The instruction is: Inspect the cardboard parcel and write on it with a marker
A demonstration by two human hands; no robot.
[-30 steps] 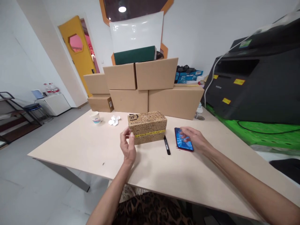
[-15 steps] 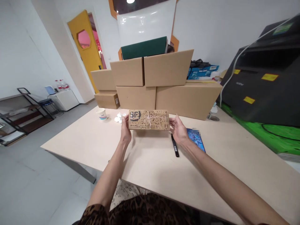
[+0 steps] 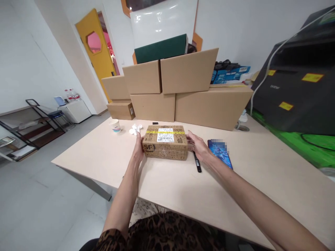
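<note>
Between my two hands is a brown cardboard box (image 3: 167, 150) with dark speckles, "SF" lettering, yellow tape and a white label on its top. It appears to rest on the table (image 3: 167, 177). My left hand (image 3: 138, 148) grips its left end, and my right hand (image 3: 196, 144) grips the right end; some fingertips are hidden behind the box. A black pen-like tool (image 3: 197, 163) lies just under and beside my right hand. Right of that hand is a phone (image 3: 220, 154) with a blue screen, partly covered by my forearm.
Large cardboard boxes (image 3: 206, 108) are stacked along the table's back, topped by a dark green box (image 3: 161, 49). A paper cup (image 3: 115, 126) and crumpled tissue (image 3: 135, 129) stand left. A small black piece (image 3: 155, 123) lies behind the box. A big black case (image 3: 295, 80) is at right.
The box has tipped and come down, so its labelled top now shows instead of only its lettered side. Both hands moved with it. The small black piece behind it has come into view.
</note>
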